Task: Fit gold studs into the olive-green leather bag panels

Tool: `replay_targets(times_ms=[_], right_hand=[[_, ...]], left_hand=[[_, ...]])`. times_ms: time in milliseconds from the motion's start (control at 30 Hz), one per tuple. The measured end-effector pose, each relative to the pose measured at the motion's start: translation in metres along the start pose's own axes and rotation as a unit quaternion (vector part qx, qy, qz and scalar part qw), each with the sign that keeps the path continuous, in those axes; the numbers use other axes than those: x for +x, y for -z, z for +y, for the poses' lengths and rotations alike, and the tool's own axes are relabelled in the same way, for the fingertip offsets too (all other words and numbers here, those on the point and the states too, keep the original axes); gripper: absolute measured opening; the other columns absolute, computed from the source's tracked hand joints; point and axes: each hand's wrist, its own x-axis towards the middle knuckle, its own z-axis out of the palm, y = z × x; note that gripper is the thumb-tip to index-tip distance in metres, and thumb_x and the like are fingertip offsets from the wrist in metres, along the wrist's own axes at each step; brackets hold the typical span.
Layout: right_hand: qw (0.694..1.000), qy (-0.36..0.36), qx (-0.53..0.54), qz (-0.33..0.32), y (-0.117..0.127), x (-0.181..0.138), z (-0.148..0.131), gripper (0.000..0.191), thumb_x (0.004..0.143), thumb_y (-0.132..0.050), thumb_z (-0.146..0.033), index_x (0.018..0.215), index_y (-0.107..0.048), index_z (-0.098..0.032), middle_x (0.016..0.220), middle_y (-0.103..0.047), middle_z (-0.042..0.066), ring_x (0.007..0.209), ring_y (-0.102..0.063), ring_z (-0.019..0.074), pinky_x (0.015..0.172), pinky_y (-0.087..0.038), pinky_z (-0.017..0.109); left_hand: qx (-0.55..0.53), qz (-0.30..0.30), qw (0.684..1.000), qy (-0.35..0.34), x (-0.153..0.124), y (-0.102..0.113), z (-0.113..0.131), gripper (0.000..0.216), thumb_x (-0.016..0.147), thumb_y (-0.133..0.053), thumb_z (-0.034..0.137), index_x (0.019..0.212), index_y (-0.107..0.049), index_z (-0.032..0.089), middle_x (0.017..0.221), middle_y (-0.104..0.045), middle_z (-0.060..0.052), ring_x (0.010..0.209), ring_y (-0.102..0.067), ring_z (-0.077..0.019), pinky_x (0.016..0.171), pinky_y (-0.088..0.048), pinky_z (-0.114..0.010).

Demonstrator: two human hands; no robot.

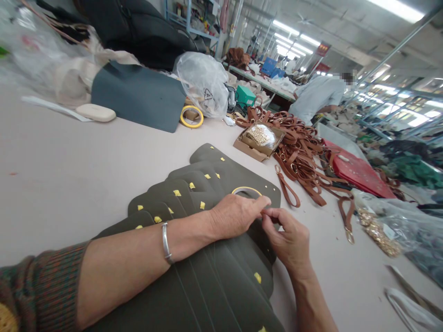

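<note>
My left hand [230,216] is closed round a roll of yellow tape [246,189], whose upper rim shows above the knuckles. Close against its fingertips, my right hand [289,237] is pinched shut; whatever lies between the thumb and finger is hidden. Beneath both hands, dark olive panels [221,276] overlap in a fanned stack. Small yellow tape pieces [177,193] are stuck on several of them. On the far panel, tiny holes show near its right corner.
Beyond the panels stand another yellow tape roll [191,117], a dark grey sheet [138,94] and a cardboard box [258,142] with gold hardware. Brown straps [301,152] are heaped to the right, near bagged gold fittings [377,230]. A person [316,94] bends over farther back.
</note>
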Motion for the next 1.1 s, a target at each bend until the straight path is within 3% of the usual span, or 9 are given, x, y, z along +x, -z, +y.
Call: replay_targets(times_ms=[167, 300, 367, 467, 567, 633, 800, 1100], right_hand=[[0.999, -0.02, -0.017, 0.024, -0.002, -0.002, -0.004, 0.012, 0.081, -0.057, -0.02, 0.079, -0.068, -0.021, 0.066, -0.068, -0.001, 0.055, -0.062, 0.0112, 0.059, -0.048, 0.021], [0.986, -0.153, 0.06, 0.013, -0.005, 0.0, -0.013, 0.012, 0.078, -0.061, -0.027, 0.077, -0.07, -0.02, 0.061, -0.067, 0.0, 0.051, -0.059, 0.0121, 0.054, -0.049, 0.023], [0.954, -0.256, 0.156, 0.005, -0.007, 0.002, -0.014, 0.014, 0.076, -0.064, -0.032, 0.075, -0.07, -0.019, 0.057, -0.065, 0.0, 0.049, -0.058, 0.0125, 0.05, -0.049, 0.023], [0.875, -0.386, 0.289, 0.035, -0.005, 0.005, -0.002, 0.02, 0.067, -0.074, -0.035, 0.071, -0.068, -0.016, 0.054, -0.063, 0.0, 0.047, -0.058, 0.0123, 0.046, -0.051, 0.023], [0.812, -0.461, 0.353, 0.05, 0.005, 0.004, 0.023, 0.031, 0.055, -0.084, -0.036, 0.072, -0.07, -0.013, 0.059, -0.064, 0.0, 0.051, -0.059, 0.0115, 0.046, -0.054, 0.022], [0.8, -0.476, 0.364, 0.041, 0.013, 0.0, 0.039, 0.039, 0.05, -0.088, -0.037, 0.076, -0.072, -0.013, 0.067, -0.068, 0.002, 0.057, -0.062, 0.0115, 0.05, -0.055, 0.02], [0.813, -0.491, 0.313, -0.011, 0.014, -0.008, 0.057, 0.045, 0.052, -0.087, -0.044, 0.079, -0.072, -0.012, 0.064, -0.067, 0.002, 0.05, -0.059, 0.0092, 0.047, -0.051, 0.017], [0.878, -0.445, 0.162, -0.068, 0.004, -0.004, 0.051, 0.035, 0.068, -0.072, -0.047, 0.079, -0.071, -0.014, 0.057, -0.062, 0.001, 0.046, -0.054, 0.0098, 0.044, -0.046, 0.02]], left_hand=[[-0.019, 0.0, 1.0, 0.01, 0.001, 0.003, -0.002, 0.008, 0.092, -0.048, 0.019, 0.097, -0.055, 0.019, 0.089, -0.068, 0.0, 0.081, -0.065, -0.016, 0.063, -0.044, -0.024], [0.008, 0.009, 1.0, 0.002, 0.001, 0.004, -0.003, 0.009, 0.092, -0.048, 0.019, 0.09, -0.057, 0.019, 0.083, -0.065, 0.0, 0.074, -0.061, -0.0149, 0.06, -0.041, -0.024], [0.019, 0.027, 0.999, -0.017, 0.0, 0.004, -0.002, 0.013, 0.092, -0.046, 0.019, 0.088, -0.057, 0.018, 0.082, -0.064, -0.001, 0.072, -0.06, -0.015, 0.058, -0.04, -0.025], [0.029, 0.054, 0.997, -0.051, -0.002, 0.004, 0.002, 0.015, 0.093, -0.042, 0.019, 0.089, -0.057, 0.018, 0.083, -0.063, -0.001, 0.073, -0.059, -0.0147, 0.059, -0.04, -0.025], [0.036, 0.046, 0.997, -0.048, -0.002, 0.002, 0.003, 0.013, 0.094, -0.042, 0.019, 0.093, -0.055, 0.018, 0.086, -0.064, -0.001, 0.076, -0.059, -0.0151, 0.061, -0.042, -0.026], [0.046, 0.012, 0.998, -0.031, -0.001, 0.0, 0.002, 0.011, 0.093, -0.044, 0.016, 0.095, -0.055, 0.018, 0.088, -0.065, -0.001, 0.079, -0.06, -0.0164, 0.061, -0.043, -0.027], [0.065, -0.072, 0.995, -0.027, 0.001, -0.005, -0.002, 0.017, 0.092, -0.042, 0.009, 0.097, -0.056, 0.019, 0.098, -0.066, -0.004, 0.091, -0.058, -0.0206, 0.062, -0.046, -0.029], [0.063, -0.084, 0.994, -0.038, -0.001, -0.005, -0.003, 0.017, 0.092, -0.04, 0.009, 0.094, -0.056, 0.017, 0.098, -0.065, -0.006, 0.09, -0.055, -0.0209, 0.064, -0.047, -0.03]])
